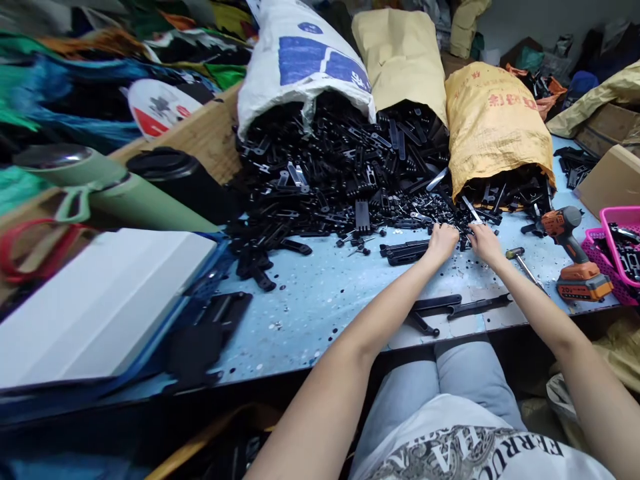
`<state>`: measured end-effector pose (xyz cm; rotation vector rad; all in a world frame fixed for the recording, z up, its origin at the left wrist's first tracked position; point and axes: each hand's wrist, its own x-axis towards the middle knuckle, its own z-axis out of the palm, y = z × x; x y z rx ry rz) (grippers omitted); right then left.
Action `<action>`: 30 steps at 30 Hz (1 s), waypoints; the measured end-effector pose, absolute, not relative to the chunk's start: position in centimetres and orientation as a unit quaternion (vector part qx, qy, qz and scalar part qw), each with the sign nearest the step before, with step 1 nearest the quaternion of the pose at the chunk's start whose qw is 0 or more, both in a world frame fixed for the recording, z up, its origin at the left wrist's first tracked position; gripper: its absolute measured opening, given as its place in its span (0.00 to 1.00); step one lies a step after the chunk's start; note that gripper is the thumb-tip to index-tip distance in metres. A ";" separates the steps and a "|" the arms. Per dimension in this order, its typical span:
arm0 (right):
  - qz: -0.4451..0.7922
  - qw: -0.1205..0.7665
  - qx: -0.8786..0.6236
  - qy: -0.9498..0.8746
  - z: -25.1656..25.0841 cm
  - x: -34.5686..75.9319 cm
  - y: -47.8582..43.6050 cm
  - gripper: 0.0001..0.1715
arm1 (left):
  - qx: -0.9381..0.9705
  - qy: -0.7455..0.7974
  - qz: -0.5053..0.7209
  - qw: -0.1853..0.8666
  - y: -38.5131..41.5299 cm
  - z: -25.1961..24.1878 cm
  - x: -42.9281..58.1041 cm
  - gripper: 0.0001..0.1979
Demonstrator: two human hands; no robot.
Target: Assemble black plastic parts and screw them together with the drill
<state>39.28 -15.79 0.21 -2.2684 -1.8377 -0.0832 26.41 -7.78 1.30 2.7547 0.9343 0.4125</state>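
Both my arms reach across a light blue table (320,293) to the near edge of a big heap of black plastic parts (350,173). My left hand (442,241) is curled with its fingers closed among the small parts; what it grips is hidden. My right hand (483,241) pinches a thin silver-and-black strip (471,209) that sticks up toward the heap. A stack of long black bars (404,252) lies just left of my left hand. More black bars (457,307) lie near the table's front edge between my arms.
Three sacks spill the parts: a white and blue one (300,60), a tan one (400,57), a yellow one (493,120). An orange cordless drill (575,257), a screwdriver (523,263) and pink baskets (620,247) are at right. A white box (95,300) and green bottle (115,193) are at left.
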 end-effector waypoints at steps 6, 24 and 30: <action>0.020 0.076 -0.780 -0.620 0.8 39.6 -13.7 0.19 | 0.906 0.359 0.186 0.122 -10.4 1.9 17.7 0.12; 0.252 0.154 -0.669 -0.682 4.1 33.4 -25.2 0.09 | 0.931 0.337 0.118 0.078 -18.0 2.0 8.4 0.12; 0.151 -0.014 -0.634 -0.758 5.4 31.1 -25.5 0.11 | 0.935 0.329 0.106 0.078 -18.1 1.3 8.5 0.13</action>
